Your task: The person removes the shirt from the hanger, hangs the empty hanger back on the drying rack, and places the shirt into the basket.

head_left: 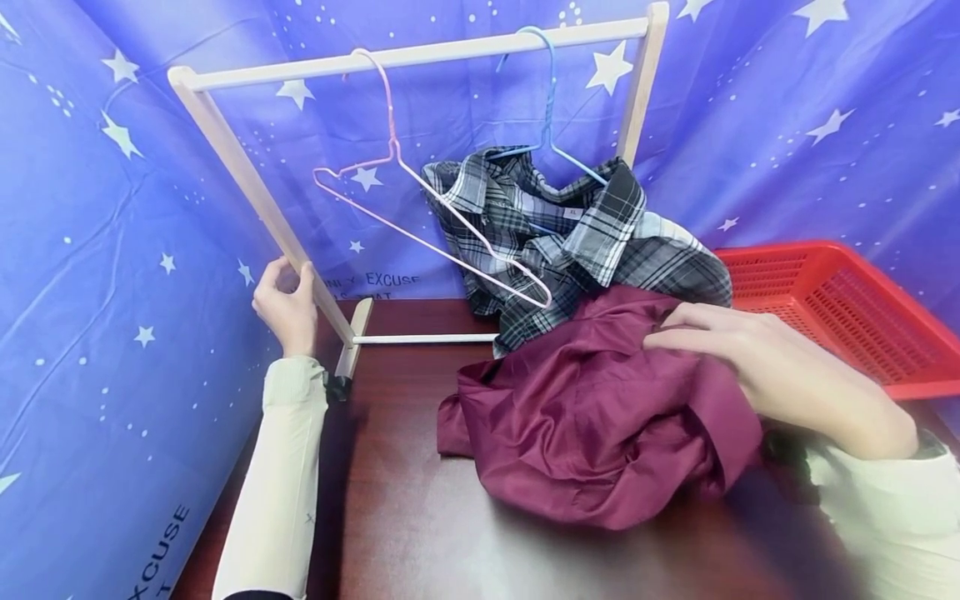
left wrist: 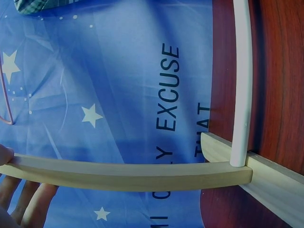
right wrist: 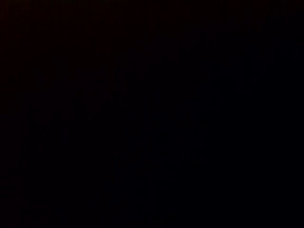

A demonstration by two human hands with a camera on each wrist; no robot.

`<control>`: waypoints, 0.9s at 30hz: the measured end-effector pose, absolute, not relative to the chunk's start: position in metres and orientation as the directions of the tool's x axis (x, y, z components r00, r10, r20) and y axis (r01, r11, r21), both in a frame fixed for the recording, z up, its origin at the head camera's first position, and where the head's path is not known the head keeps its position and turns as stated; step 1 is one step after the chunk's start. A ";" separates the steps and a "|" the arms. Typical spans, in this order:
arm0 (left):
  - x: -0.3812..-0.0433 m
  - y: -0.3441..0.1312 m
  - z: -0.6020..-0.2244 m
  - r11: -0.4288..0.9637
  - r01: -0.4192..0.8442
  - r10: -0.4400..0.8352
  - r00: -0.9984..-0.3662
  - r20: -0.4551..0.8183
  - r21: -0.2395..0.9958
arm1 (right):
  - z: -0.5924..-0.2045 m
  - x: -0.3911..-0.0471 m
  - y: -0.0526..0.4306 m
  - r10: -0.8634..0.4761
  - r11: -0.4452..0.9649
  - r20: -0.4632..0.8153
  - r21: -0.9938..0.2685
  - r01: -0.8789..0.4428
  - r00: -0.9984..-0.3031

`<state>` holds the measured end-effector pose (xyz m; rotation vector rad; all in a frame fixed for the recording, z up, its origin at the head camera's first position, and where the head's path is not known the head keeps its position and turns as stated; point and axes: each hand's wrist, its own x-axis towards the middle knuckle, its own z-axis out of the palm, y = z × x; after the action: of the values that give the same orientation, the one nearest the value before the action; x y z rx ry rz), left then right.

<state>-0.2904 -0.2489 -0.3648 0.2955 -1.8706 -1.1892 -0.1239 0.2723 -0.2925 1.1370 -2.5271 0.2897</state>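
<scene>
My left hand (head_left: pixel 288 308) holds the left post of a wooden clothes rack (head_left: pixel 243 183) between thumb and fingers. In the left wrist view, fingertips wrap the edge of that post (left wrist: pixel 133 178). A crumpled maroon shirt (head_left: pixel 592 417) is in my right hand (head_left: pixel 772 350), whose fingers grip its upper right part; some fingertips are hidden in the cloth. An unfilled pink hanger (head_left: pixel 391 117) dangles tilted from the rack's top bar. To its right, a grey plaid shirt (head_left: pixel 667 258) hangs on a blue hanger (head_left: pixel 551 100), partly behind the maroon shirt.
A red plastic basket (head_left: pixel 930 389) stands at the right, behind my right forearm. The rack's feet rest on a dark red-brown table (head_left: pixel 405 467), joined by a low white rod (head_left: pixel 427 339). A blue star-patterned curtain (head_left: pixel 75 250) surrounds the back and left. The right wrist view is almost black.
</scene>
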 end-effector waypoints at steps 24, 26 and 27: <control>-0.290 -0.249 -0.363 0.516 0.238 -0.597 -0.588 0.545 0.823 | -0.253 -0.125 0.339 -0.655 0.527 0.575 -0.117 -0.842 -0.490; -0.290 -0.250 -0.363 0.515 0.239 -0.597 -0.589 0.544 0.823 | -0.250 -0.130 0.344 -0.666 0.463 0.597 -0.139 -0.876 -0.447; -0.291 -0.250 -0.363 0.515 0.239 -0.597 -0.588 0.545 0.823 | -0.249 -0.133 0.347 -0.668 0.422 0.613 -0.155 -0.893 -0.422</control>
<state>-0.2905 -0.2501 -0.3633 0.2962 -1.8705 -1.1880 -0.1334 0.3467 -0.2493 1.3223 -2.2176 0.6507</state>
